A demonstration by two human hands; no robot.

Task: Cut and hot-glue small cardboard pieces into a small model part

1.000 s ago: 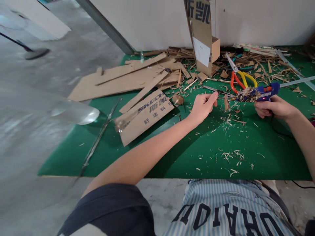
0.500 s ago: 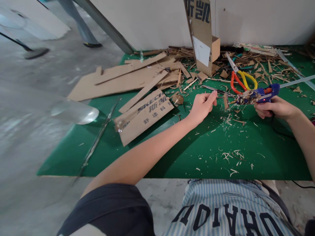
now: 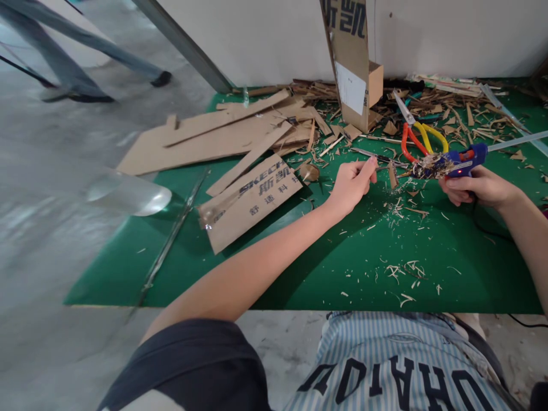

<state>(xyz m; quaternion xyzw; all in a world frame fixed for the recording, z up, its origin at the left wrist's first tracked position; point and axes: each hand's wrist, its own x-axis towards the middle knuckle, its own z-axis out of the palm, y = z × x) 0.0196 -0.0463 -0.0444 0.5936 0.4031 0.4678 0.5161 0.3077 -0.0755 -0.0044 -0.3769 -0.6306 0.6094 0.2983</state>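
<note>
My right hand (image 3: 479, 185) is wrapped round the handle of a blue hot glue gun (image 3: 468, 160), whose small red light glows. Tangled shavings cling to the gun's front, and a long clear glue stick (image 3: 518, 140) juts from its back. My left hand (image 3: 353, 184) is closed in a pinch on a thin stick (image 3: 381, 168). At the stick's far end is a small strip of cardboard (image 3: 393, 175), close to the glue gun's nozzle; whether they touch I cannot tell. Scissors (image 3: 413, 123) with red and yellow handles lie just behind the gun.
Cardboard sheets (image 3: 205, 145) and a printed cardboard piece (image 3: 257, 202) lie on the green table (image 3: 291, 274) to the left. An upright cardboard piece (image 3: 353, 85) stands at the back amid scraps. A clear bottle (image 3: 132, 194) overhangs the left edge. Someone's legs (image 3: 81, 48) show beyond.
The person in the background has stepped, and both legs now show at the upper left. My hands, the glue gun and the small cardboard strip have hardly moved.
</note>
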